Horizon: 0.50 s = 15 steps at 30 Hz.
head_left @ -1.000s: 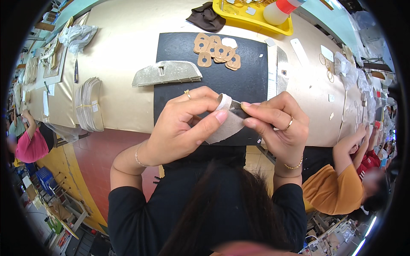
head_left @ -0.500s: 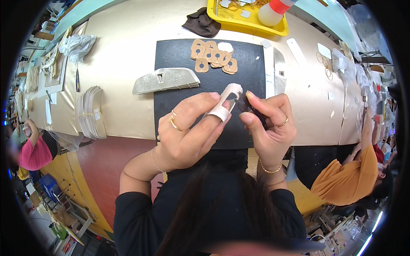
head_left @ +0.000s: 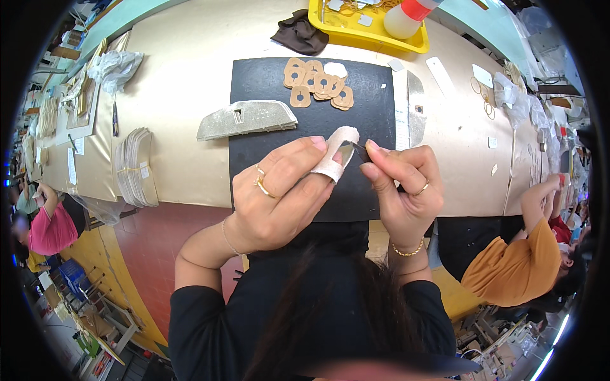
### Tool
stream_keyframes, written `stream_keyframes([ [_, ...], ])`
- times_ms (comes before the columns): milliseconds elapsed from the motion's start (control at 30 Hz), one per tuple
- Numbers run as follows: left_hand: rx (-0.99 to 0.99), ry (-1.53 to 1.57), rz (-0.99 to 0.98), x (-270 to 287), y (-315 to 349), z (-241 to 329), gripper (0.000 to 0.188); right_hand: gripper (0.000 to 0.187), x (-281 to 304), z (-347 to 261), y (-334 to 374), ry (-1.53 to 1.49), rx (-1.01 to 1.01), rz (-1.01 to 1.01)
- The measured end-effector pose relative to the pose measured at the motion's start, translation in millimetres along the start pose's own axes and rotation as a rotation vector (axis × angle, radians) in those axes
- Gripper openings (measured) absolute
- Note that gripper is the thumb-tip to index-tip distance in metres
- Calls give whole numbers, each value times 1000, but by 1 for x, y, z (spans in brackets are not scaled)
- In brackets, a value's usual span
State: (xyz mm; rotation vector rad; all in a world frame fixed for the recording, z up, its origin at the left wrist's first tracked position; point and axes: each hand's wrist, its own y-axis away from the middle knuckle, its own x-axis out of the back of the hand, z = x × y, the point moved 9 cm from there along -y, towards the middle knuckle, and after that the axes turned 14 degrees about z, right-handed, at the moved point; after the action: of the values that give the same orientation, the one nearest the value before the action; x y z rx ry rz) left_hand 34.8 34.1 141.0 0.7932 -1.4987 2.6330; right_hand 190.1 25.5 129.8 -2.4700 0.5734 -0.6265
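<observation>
My left hand [head_left: 273, 197] is closed on a curled, pale fabric-like piece [head_left: 342, 136] with a greyish inner face, bent over the fingers above the front of the black mat [head_left: 267, 171]. Thumb and forefinger of my right hand [head_left: 406, 190] pinch a thin dark strip or tool [head_left: 361, 152], whose far end reaches the curled piece's opening; its exact kind is unclear. On the mat beyond my hands lies a loose pile of tan rounded pieces with keyhole cut-outs [head_left: 324, 84]. A stack of flat grey panels [head_left: 254, 119] with a small slot overlaps the mat's left edge.
A yellow tray [head_left: 368, 43] holding a red-and-white bottle [head_left: 403, 20] stands at the back, beside a crumpled dark cloth [head_left: 302, 33]. At left lies a banded stack of pale curved panels [head_left: 135, 168]. Another person in an orange top [head_left: 515, 263] sits to the right.
The dark item shows less between my right fingers and looks thinner. My left hand has tilted the curled piece slightly. The person in orange has lowered an arm.
</observation>
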Motion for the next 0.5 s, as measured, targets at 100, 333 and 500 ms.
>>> stream_keyframes([
  [100, -25, -3, 4, 0, -1, 0, 21, 34, 0, 0, -3, 9, 6, -20],
  [333, -57, -7, -13, 1, -1, 0, 20, 35, -1, -3, -6, 42, 29, -49],
  [500, -79, 0, -42, 1, -3, -1, 21, 35, -1, -4, -6, 43, 64, -65],
])
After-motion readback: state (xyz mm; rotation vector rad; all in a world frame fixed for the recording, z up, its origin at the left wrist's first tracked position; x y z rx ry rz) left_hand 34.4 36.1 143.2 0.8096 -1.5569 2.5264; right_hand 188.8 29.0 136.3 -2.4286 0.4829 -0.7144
